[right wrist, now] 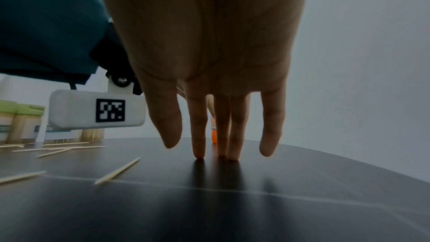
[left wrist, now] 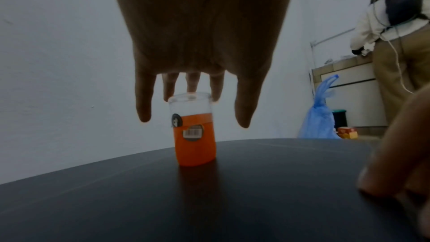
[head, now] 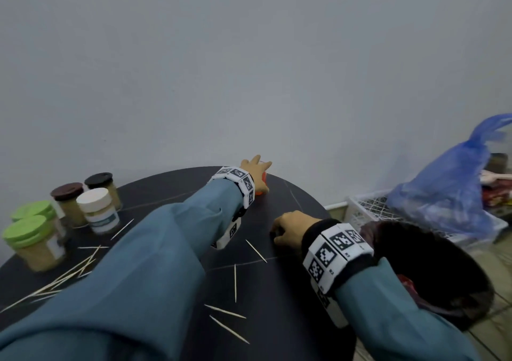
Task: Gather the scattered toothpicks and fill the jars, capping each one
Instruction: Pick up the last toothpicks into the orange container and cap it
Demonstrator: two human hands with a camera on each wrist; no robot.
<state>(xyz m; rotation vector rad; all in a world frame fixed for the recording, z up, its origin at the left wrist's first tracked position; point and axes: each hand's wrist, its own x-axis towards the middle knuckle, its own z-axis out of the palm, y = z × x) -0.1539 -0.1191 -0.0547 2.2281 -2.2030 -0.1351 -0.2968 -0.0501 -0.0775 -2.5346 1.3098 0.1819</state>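
1. Orange jar [left wrist: 194, 139] stands upright at the table's [head: 291, 291] far edge; left hand [head: 256, 173] spreads loosely over its clear cap, likely to fetch it.
2. Right hand [head: 288, 231], nearer than the jar, props straight fingertips [right wrist: 200, 146] on the table, holding nothing.
3. Toothpicks [head: 256, 251] lie scattered nearer still, ungathered.

Your left hand [head: 256, 170] reaches over the jar [left wrist: 194, 130] at the worktop's [head: 291, 291] far edge. Your right hand [head: 289, 231] rests nearer, to its right. Capped jars [head: 94, 208] stand well left of both; toothpicks [head: 235, 283] lie between and before them.
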